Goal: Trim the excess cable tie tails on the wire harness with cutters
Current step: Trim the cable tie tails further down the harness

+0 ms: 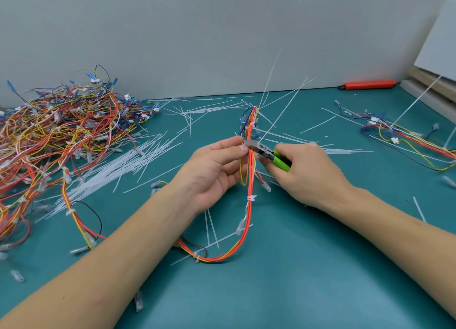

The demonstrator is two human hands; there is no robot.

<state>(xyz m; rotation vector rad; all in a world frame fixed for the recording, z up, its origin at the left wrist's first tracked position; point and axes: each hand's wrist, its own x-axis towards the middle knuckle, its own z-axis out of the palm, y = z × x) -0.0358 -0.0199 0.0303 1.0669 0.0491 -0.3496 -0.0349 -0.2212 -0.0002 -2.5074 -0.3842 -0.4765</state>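
A wire harness (249, 175) of red, orange, yellow and white wires stands upright in the middle, looping down to the green mat. My left hand (214, 168) pinches its bundle near the top between thumb and fingers. My right hand (306, 170) grips green-handled cutters (267, 154), whose metal jaws touch the bundle just beside my left fingertips. Long white cable tie tails (283, 109) stick up and to the right from the harness top. Lower ties (251, 198) on the bundle look short.
A big heap of harnesses (61, 131) fills the left side. Loose cut white tie tails (118, 165) litter the mat. Another harness (404, 138) with long tails lies at the right. An orange knife (367, 84) lies by the back wall.
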